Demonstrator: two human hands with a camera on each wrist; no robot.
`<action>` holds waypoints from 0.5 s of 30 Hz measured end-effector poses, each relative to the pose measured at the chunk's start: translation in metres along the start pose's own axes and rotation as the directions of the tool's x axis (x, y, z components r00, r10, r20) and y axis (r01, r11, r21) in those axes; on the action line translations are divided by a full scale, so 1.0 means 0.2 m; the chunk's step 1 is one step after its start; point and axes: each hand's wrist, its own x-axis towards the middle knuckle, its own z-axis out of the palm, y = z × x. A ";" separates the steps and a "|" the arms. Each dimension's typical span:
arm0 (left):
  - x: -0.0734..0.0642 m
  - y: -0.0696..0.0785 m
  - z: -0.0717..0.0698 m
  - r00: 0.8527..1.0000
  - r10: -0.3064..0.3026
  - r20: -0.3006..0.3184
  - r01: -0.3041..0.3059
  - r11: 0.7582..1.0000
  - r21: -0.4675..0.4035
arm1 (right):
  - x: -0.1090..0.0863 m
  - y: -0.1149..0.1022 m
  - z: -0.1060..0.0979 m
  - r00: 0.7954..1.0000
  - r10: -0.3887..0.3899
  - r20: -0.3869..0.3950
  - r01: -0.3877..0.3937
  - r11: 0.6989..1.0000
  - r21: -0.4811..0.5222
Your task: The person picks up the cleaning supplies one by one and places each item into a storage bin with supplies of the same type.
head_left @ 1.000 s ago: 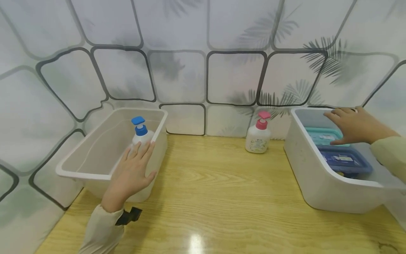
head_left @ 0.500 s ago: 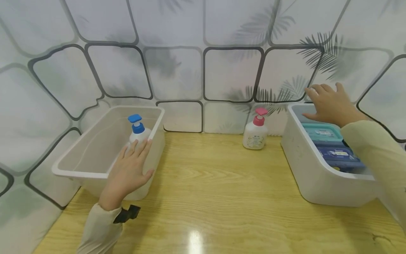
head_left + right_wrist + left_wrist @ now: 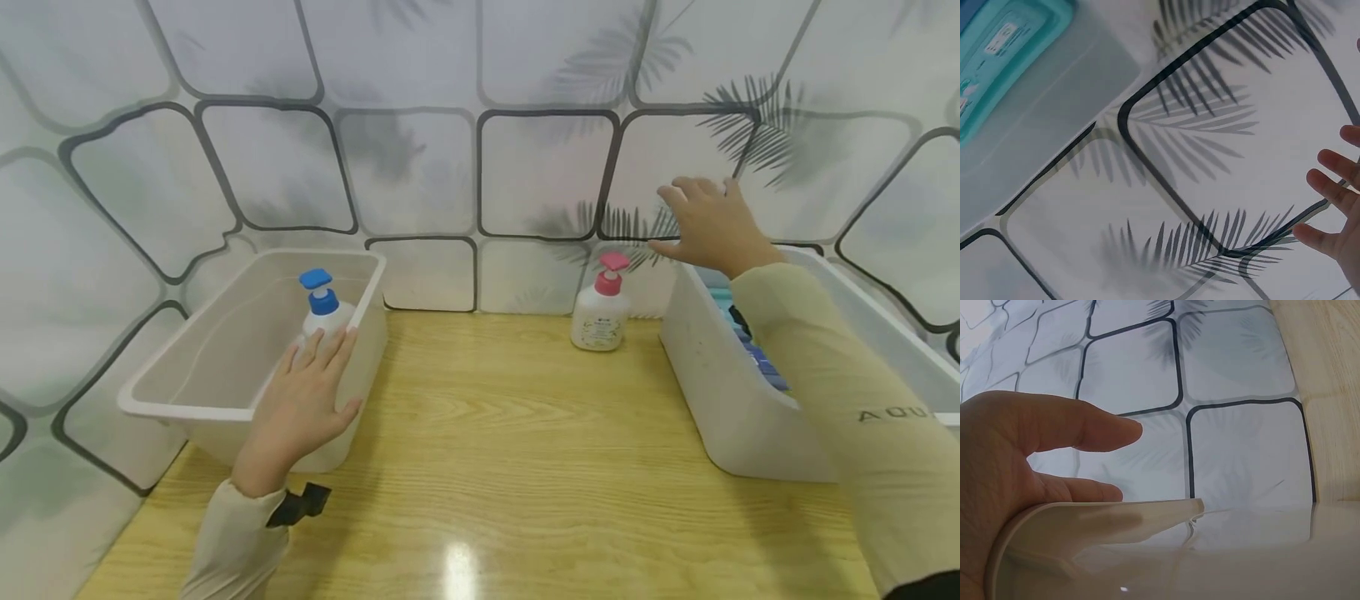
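My left hand [image 3: 300, 408] lies with straight fingers at the near right rim of the left white bin [image 3: 183, 411]. Its fingertips overlap a white pump bottle with a blue pump head [image 3: 324, 302] inside that bin; in the left wrist view, thumb and finger stand apart above the bin's rim [image 3: 1116, 505]. My right hand [image 3: 708, 225] hangs in the air with fingers spread and nothing in them, over the left end of the right white bin [image 3: 697, 400]. Left of and below it, a white pump bottle with a pink pump head [image 3: 600, 321] stands upright on the table.
Inside the right bin lie a teal package [image 3: 1025, 56] and a dark blue package [image 3: 763, 362], partly hidden by my right sleeve [image 3: 840, 375]. The wooden table [image 3: 487, 433] stretches between both bins. Behind it rises a patterned wall [image 3: 547, 179].
My right hand has lifted from over the packages in the right bin and moved left toward the pink-topped pump bottle. The left hand keeps its place; the head view has shifted slightly.
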 end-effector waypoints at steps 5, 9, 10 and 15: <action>0.00 0.00 -0.01 1.000 -0.009 0.015 0.009 1.000 -0.007 | 0.04 -0.11 -0.04 0.999 -0.009 -0.041 0.012 0.998 0.064; 0.00 0.01 -0.01 1.000 -0.010 0.020 0.011 1.000 -0.016 | 0.06 -0.18 -0.06 0.998 -0.013 -0.062 0.019 0.996 0.091; 0.00 0.01 -0.01 1.000 -0.011 0.020 0.011 1.000 -0.017 | 0.06 -0.20 -0.06 0.998 -0.010 -0.067 0.017 0.995 0.101; 0.00 0.01 -0.01 1.000 -0.013 0.019 0.013 1.000 -0.023 | 0.05 -0.26 -0.03 0.997 0.030 -0.071 -0.020 0.989 0.145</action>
